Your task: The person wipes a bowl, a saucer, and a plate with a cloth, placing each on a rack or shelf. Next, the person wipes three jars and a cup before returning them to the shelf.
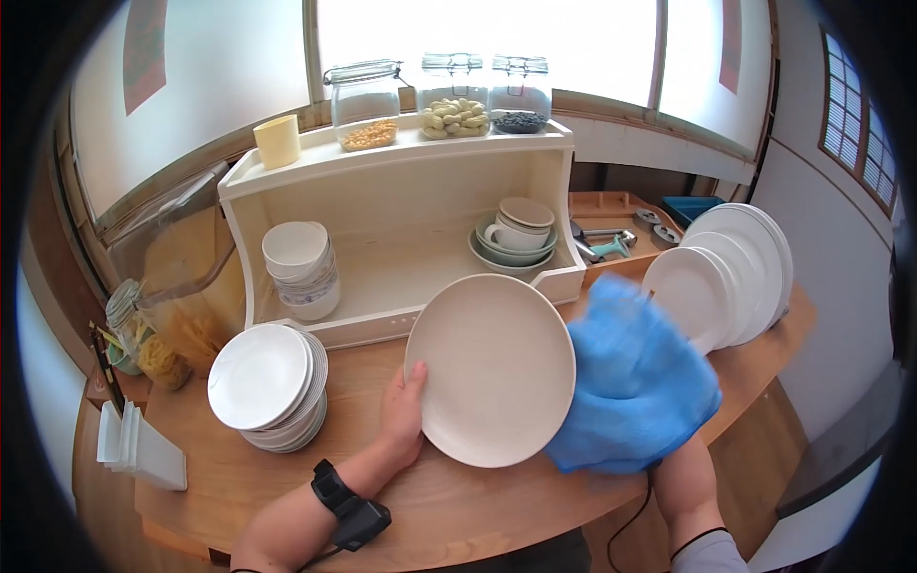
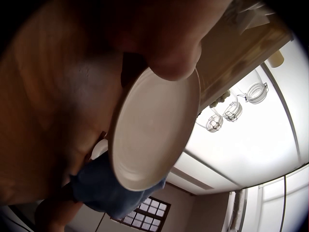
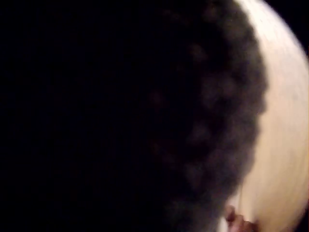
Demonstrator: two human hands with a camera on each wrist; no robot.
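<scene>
A round, off-white plate (image 1: pixel 492 372) stands tilted up above the table, its face towards me. My left hand (image 1: pixel 403 413) grips its left rim, thumb on the front and fingers hidden behind. In the left wrist view the same plate (image 2: pixel 154 123) hangs below the blurred hand (image 2: pixel 169 38). A blue cloth (image 1: pixel 626 382), blurred by motion, overlaps the plate's right edge. It drapes over my right hand, whose fingers are hidden; only the wrist and forearm show. Dark fabric fills most of the right wrist view.
White bowls (image 1: pixel 263 377) are stacked at the left. A cream shelf (image 1: pixel 401 229) behind holds bowls and a cup, with glass jars (image 1: pixel 454 105) on top. White plates (image 1: pixel 693 291) stand upright at the right, near a wooden tray (image 1: pixel 611 205) of utensils.
</scene>
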